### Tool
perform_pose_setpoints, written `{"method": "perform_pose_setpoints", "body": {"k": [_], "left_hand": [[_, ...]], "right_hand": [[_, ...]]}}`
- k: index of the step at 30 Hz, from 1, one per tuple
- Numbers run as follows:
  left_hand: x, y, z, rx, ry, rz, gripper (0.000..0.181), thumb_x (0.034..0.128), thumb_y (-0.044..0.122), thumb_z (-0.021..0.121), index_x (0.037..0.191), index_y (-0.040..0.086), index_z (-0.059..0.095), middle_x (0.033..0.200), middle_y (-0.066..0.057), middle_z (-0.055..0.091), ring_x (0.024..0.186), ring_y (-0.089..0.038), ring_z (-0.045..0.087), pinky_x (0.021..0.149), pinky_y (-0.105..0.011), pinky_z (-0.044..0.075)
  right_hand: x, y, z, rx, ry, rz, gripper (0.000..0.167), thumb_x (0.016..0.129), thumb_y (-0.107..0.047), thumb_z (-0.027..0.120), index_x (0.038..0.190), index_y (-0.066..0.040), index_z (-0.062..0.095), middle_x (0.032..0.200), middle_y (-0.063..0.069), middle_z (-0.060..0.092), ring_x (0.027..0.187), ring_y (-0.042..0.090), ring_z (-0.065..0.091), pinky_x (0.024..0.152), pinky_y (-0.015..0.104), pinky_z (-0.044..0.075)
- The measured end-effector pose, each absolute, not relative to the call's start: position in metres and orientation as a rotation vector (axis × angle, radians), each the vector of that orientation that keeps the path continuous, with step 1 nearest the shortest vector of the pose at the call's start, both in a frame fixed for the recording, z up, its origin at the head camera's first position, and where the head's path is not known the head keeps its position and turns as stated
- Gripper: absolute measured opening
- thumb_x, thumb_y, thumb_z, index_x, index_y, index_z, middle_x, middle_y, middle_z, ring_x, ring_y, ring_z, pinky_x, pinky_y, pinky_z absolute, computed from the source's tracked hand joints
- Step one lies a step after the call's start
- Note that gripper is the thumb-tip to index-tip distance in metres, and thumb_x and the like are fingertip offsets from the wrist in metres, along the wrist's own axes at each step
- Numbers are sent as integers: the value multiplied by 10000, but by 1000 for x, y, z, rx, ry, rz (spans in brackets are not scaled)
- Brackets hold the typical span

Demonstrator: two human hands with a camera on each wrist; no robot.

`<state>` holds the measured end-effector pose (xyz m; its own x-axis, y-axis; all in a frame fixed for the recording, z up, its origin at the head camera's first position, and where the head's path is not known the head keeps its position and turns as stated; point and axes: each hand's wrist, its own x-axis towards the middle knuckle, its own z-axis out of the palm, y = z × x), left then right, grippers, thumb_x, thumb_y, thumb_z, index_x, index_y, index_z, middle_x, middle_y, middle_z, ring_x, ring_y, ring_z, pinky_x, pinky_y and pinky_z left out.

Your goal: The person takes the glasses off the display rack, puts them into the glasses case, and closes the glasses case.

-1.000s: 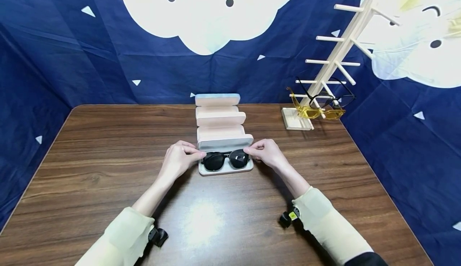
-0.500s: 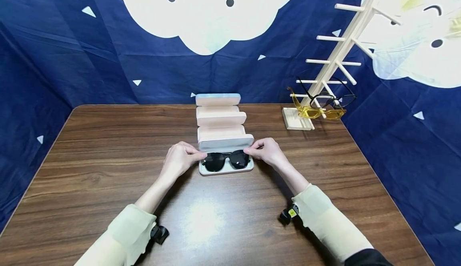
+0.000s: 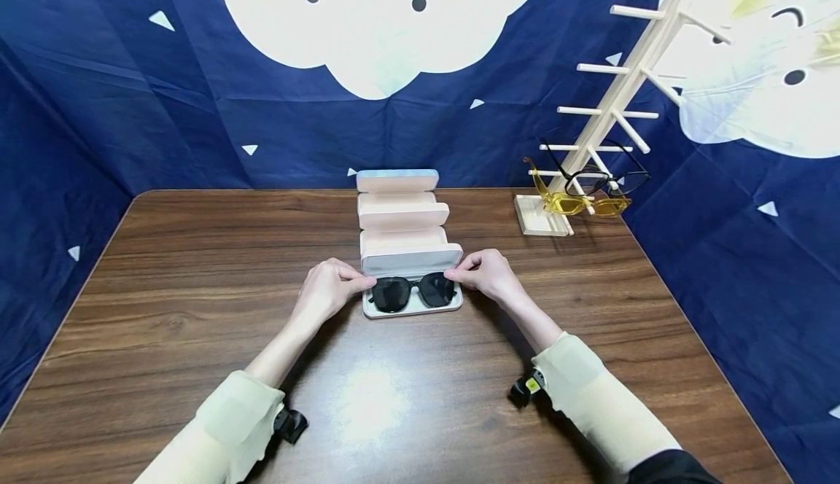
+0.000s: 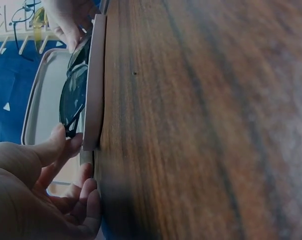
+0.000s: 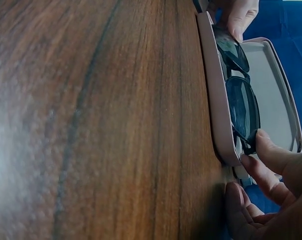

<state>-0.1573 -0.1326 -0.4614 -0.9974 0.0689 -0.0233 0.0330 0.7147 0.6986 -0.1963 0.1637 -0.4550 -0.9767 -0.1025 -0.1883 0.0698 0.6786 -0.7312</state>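
Dark-lensed black sunglasses [image 3: 391, 294] sit at the front section of a pale pink multi-section glasses case [image 3: 411, 259]. At their left end, my left hand [image 3: 328, 289] pinches the frame corner between thumb and finger. My right hand [image 3: 488, 276] pinches the opposite corner in the same way. Seen from the left wrist, the lenses [image 4: 73, 95] stand tilted behind the section's low front wall [image 4: 96, 82], partly hidden by it. From the right wrist, my right thumb [image 5: 273, 152] touches the frame's outer corner. The far lids of the case stand raised behind the sunglasses.
A wooden rack [image 3: 623, 94] with pegs stands at the back right of the wooden table [image 3: 197, 338]. On its lower pegs hang yellow glasses [image 3: 567, 205] and black-framed glasses [image 3: 577, 178]. A blue cloth [image 3: 275, 127] hangs behind the table.
Both hands stay nearly where they were at the ends of the sunglasses. Bright reflections on the lenses have faded, so their tilt has changed slightly.
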Motion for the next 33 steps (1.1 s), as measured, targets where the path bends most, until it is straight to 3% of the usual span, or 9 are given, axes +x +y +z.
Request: {"method": "perform_pose_setpoints", "body": {"k": [20, 26, 29, 33], "left_hand": [[-154, -136, -462, 69, 2904, 1183, 195, 873, 360, 808, 909, 173, 851, 1074, -84, 785, 1115, -267, 674, 937, -465, 522], [-153, -141, -459, 37, 2892, 1184, 211, 871, 388, 806, 913, 184, 842, 1066, -107, 757, 1057, -264, 658, 844, -406, 503], [-153, -145, -457, 33, 2865, 1198, 261, 865, 400, 812, 960, 158, 823, 1060, -125, 735, 1003, -258, 643, 813, -362, 481], [-156, -150, -454, 46, 2791, 1198, 444, 874, 453, 797, 1159, 114, 768, 1178, -151, 713, 1030, -266, 642, 861, -366, 499]], "right_hand": [[-195, 169, -454, -30, 2713, -1112, 212, 842, -307, 860, 797, -105, 816, 594, -142, 596, 587, 53, 511, 593, 208, 409], [-192, 171, -451, -3, 2632, -1227, 226, 847, -286, 858, 835, -72, 787, 641, -114, 616, 599, 57, 561, 600, 198, 476], [-192, 174, -450, 38, 2520, -1350, 230, 845, -248, 861, 866, -47, 751, 684, -87, 635, 626, 70, 601, 615, 212, 540], [-193, 179, -450, 30, 2420, -1426, 257, 880, -226, 826, 952, -12, 704, 756, -58, 649, 683, 74, 624, 660, 246, 593]]}}
